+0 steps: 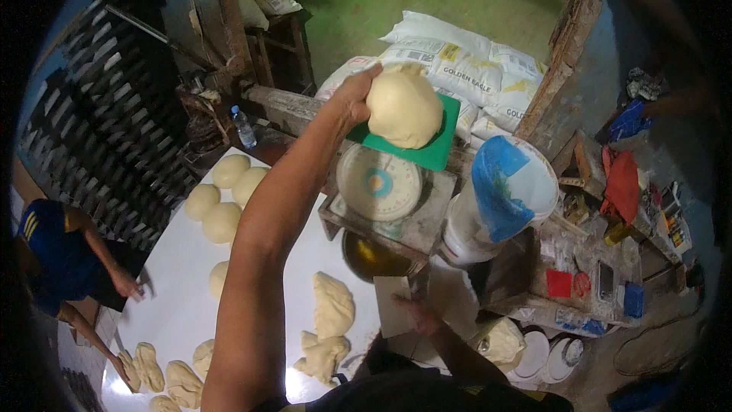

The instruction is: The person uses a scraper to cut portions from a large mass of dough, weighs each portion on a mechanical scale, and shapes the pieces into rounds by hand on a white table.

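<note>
A large, smooth ball of pale dough sits over the green tray of a dial scale. My left hand, arm stretched forward, grips the ball's left side; some fingers are hidden behind it. Lower down, my right hand is closed on the edge of a flat, pale rectangular scraper, beside the table's edge. Two rough dough pieces lie on the white table between my arms. Rounded dough balls rest left of my left forearm, partly hidden by it.
At the left, a co-worker has one hand by dough lumps. A metal bowl sits under the scale's wooden stand. Right of it stands a white bucket with blue plastic. Flour sacks are stacked beyond; a cluttered shelf is at right.
</note>
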A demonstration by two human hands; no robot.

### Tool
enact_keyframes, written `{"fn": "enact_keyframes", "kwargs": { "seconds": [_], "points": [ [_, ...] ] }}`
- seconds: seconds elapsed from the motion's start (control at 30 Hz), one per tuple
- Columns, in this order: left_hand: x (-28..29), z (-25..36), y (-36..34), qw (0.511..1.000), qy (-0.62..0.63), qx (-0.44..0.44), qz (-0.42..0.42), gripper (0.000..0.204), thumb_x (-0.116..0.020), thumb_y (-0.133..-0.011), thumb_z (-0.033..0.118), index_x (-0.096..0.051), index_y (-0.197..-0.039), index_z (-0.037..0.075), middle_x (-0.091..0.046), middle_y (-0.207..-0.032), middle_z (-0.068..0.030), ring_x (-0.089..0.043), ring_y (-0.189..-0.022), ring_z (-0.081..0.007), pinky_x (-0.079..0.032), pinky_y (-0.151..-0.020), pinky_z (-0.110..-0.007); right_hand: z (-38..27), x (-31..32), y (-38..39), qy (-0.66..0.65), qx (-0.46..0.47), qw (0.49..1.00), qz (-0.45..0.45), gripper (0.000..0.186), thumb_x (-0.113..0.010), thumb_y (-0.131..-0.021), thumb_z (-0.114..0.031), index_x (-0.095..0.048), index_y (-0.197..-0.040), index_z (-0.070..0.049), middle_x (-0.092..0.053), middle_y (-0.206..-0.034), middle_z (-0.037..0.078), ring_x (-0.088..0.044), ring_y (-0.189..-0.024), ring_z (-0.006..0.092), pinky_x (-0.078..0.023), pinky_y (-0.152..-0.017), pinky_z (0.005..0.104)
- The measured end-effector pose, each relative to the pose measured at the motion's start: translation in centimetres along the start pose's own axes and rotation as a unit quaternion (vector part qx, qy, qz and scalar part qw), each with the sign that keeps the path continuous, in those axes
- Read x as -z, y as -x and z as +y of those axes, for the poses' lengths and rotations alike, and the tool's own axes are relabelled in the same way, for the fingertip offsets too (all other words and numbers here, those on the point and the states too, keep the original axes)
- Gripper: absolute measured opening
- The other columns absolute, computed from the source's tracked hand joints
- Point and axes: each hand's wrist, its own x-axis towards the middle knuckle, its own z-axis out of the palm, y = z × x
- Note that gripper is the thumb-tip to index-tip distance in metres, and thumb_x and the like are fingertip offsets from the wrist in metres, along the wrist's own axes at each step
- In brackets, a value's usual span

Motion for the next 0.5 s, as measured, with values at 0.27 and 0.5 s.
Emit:
{"fn": "enact_keyframes", "kwargs": {
  "seconds": [0.27, 0.5],
  "points": [
    [-0.3, 6.8, 6.0, 0.351, -0.854, -0.281, 0.261, 0.077, -0.042, -0.097, 0.068, -0.049, -0.147, 0.010, -0.067, -0.127, -0.0221, -0.061, -0.121, -0.0403, -0.044, -0.107, -0.047, -1.0, -2.0, 2.3, 0.008, 0.040, 0.999, -0.034, 0.048, -0.069, -0.097, -0.025, -0.055, -0.138, -0.006, -0.058, -0.130, 0.010, -0.058, -0.116, 0.0218, -0.054, -0.087, 0.0367],
    [8.3, -12.5, 32.9, 0.835, -0.423, -0.234, 0.263, 0.039, -0.061, -0.101, 0.029, -0.066, -0.122, -0.004, -0.065, -0.087, -0.0036, -0.059, -0.080, -0.0132, -0.049, -0.073, -0.029, 5.1, -1.5, 1.6, 0.116, -0.024, 0.993, -0.016, 0.039, -0.062, -0.102, -0.029, -0.060, -0.134, -0.007, -0.067, -0.121, 0.009, -0.065, -0.106, 0.0189, -0.053, -0.088, 0.0365]
  ]
}}
